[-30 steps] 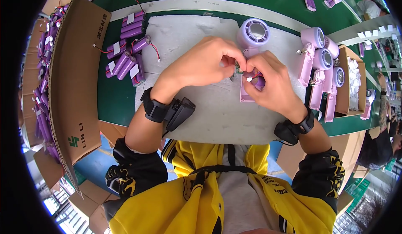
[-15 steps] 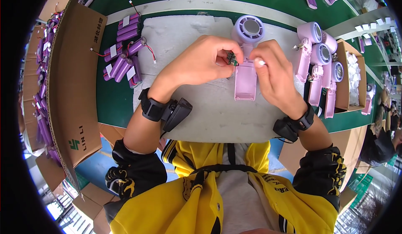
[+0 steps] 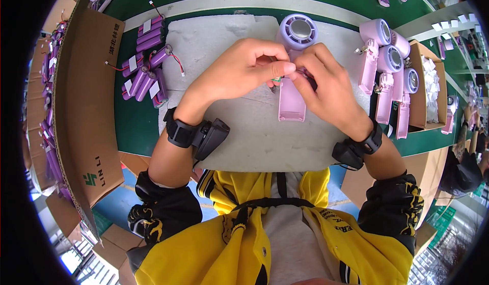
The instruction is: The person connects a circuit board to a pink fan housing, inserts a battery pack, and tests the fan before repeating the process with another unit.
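A pink handheld fan with a round lilac head (image 3: 298, 32) lies on the pale work mat, its open handle shell (image 3: 292, 104) toward me. My left hand (image 3: 237, 73) is closed over the upper part of the handle, pinching a small green circuit board (image 3: 276, 80) that mostly hides behind the fingers. Fingertips of my right hand (image 3: 328, 84) meet the left thumb just above the shell. They are pressed together, and whatever sits between them is hidden. Both wrists carry black strapped devices.
Purple battery packs (image 3: 145, 76) with wired plugs lie left of the mat (image 3: 219, 142), beside a tall cardboard box (image 3: 89, 101). More open-handled fans (image 3: 368, 73) stand to the right. Behind them is a carton (image 3: 417, 114) of small white pieces. A pale rail (image 3: 244, 2) crosses the far side.
My right hand has moved left, bringing its fingertips against my left thumb. The white bit seen at the right fingertips is now hidden, and the circuit board shows less.
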A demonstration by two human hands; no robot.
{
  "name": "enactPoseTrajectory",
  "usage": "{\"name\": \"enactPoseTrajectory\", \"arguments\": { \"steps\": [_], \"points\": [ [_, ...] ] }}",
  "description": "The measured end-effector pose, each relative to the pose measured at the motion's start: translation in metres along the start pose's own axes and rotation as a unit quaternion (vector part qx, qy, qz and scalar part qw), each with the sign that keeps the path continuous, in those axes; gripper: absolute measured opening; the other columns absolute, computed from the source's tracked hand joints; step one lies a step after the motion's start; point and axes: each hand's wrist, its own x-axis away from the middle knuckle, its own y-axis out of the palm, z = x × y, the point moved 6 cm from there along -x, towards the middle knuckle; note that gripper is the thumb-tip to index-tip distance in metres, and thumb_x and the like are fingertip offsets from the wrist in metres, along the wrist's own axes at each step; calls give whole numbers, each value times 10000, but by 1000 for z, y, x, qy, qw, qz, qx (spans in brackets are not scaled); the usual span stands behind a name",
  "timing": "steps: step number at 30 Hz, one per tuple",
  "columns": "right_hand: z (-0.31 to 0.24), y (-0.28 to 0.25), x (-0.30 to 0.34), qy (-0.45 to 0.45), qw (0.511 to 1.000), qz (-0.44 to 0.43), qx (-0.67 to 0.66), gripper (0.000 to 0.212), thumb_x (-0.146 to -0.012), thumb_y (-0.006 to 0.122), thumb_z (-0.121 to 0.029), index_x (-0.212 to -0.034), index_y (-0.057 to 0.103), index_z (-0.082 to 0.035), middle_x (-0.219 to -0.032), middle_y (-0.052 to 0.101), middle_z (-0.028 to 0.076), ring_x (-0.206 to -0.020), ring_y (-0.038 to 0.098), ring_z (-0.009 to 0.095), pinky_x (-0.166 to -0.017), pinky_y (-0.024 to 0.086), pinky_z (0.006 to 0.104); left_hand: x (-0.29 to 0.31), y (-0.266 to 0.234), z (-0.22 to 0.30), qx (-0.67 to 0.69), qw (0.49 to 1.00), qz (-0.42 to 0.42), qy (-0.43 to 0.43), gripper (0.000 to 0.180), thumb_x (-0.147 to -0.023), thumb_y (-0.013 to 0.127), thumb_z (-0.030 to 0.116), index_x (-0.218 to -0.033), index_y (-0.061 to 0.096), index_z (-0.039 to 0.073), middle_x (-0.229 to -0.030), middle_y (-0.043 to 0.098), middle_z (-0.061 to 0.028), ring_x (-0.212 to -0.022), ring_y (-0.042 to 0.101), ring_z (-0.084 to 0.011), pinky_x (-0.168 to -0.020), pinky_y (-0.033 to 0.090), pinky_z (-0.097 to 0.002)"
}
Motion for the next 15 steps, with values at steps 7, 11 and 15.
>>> {"name": "enactPoseTrajectory", "arguments": {
  "steps": [7, 11, 15],
  "points": [
    [-1, -12, -2, -75, 991, 87, -67, 164, -808, 738, -37, -954, 671, -9, -934, 621, 91, -718, 620, 212, -580, 497, 306, -3, -5, -4, 44, 999, -8, -12, 244, -960, 631, 229, -979, 672, -11, -837, 655, -46, -727, 607, -116, -680, 517, -265],
    [-1, -11, -1, -57, 995, 78, -41, 108, -804, 746, -39, -894, 697, -5, -888, 626, 85, -691, 615, 198, -561, 485, 288, -1, -7, -5, 31, 999, -11, -20, 230, -955, 634, 211, -978, 674, -14, -843, 663, -52, -735, 620, -119, -689, 527, -266],
    [-1, -11, 0, -32, 995, 74, -50, 78, -803, 747, -30, -864, 707, 0, -857, 627, 80, -666, 604, 185, -548, 474, 275, -1, -5, -1, 10, 999, 0, -35, 207, -948, 636, 185, -969, 675, -17, -840, 666, -54, -726, 621, -117, -680, 525, -265]
  ]
}}
